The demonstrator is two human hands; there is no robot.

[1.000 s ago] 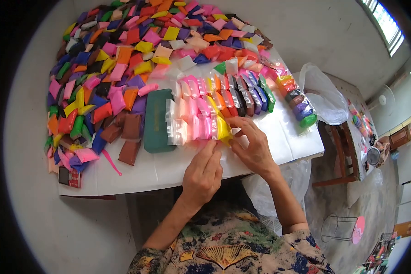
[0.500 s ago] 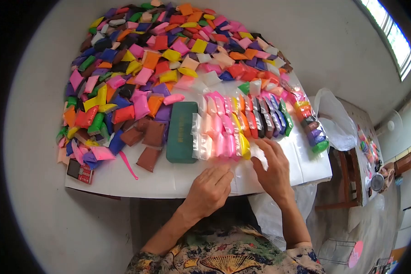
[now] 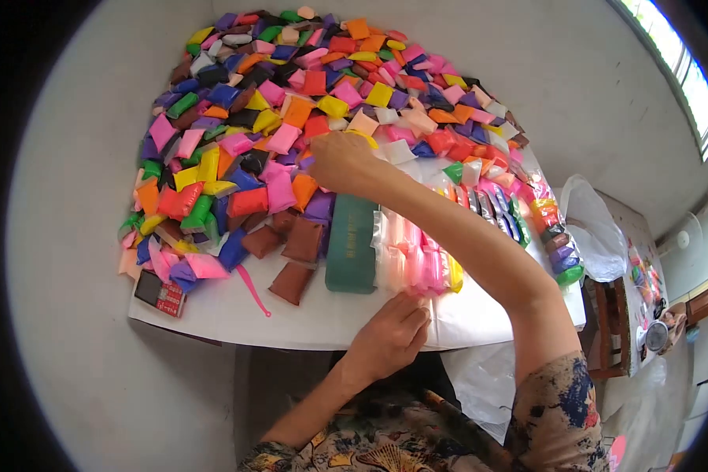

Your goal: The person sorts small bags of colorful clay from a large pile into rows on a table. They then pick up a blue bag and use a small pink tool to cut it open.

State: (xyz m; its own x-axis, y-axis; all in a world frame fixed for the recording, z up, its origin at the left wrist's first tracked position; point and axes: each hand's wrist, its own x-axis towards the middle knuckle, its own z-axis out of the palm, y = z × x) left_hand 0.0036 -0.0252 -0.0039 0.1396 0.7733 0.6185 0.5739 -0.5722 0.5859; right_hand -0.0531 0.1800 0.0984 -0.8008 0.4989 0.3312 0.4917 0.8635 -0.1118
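Note:
My left hand [image 3: 389,334] is closed by the table's front edge, fingertips pressed together just below the lined-up packets; what they may hold is too small to make out. Far forward, my right hand [image 3: 342,163] reaches over the heap of coloured packets [image 3: 275,141], back upward, its fingertips hidden against the heap. Rows of clear-wrapped packets [image 3: 431,267], ordered by colour from peach and pink to yellow and onward, lie against a dark green block [image 3: 352,244]. My right forearm crosses above these rows and hides part of them.
Brown packets [image 3: 293,283] and a thin pink strip [image 3: 253,291] lie left of the block. A red and black device [image 3: 160,294] is at the table's left corner. On the right are a finished-looking coloured row [image 3: 560,244] and a clear plastic bag [image 3: 594,228].
My right hand has left the right end of the rows and swung forward and left to the heap. The left hand stays near the front of the rows. The view has shifted slightly.

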